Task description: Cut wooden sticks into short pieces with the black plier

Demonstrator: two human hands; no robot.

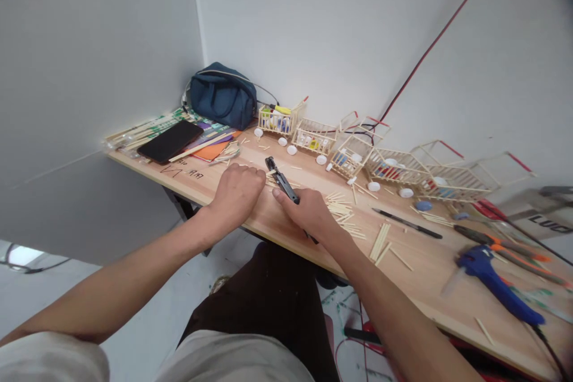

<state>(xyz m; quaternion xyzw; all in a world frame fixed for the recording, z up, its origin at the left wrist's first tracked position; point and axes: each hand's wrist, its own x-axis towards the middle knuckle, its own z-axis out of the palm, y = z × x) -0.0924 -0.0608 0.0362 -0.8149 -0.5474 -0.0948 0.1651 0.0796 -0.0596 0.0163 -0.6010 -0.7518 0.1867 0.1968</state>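
Observation:
My right hand [308,209] is wrapped round dark pliers [283,181], their head tilted up and to the left above the table. Close by on the left, my left hand [239,192] is closed in a fist, knuckles up. A thin pale wooden stick [271,173] shows between this fist and the head of the pliers; the fingers gripping it are mostly hidden. Short cut sticks [340,212] lie scattered just right of my right hand, and a few more lie behind the pliers.
Small stick-built carts [313,134] with white wheels line the wall. Left stand a blue bag [224,95] and a black phone [170,141]. Right lie a pen [407,224], orange-handled pliers [505,248] and a blue glue gun [496,280]. The table's front edge [268,237] runs below my hands.

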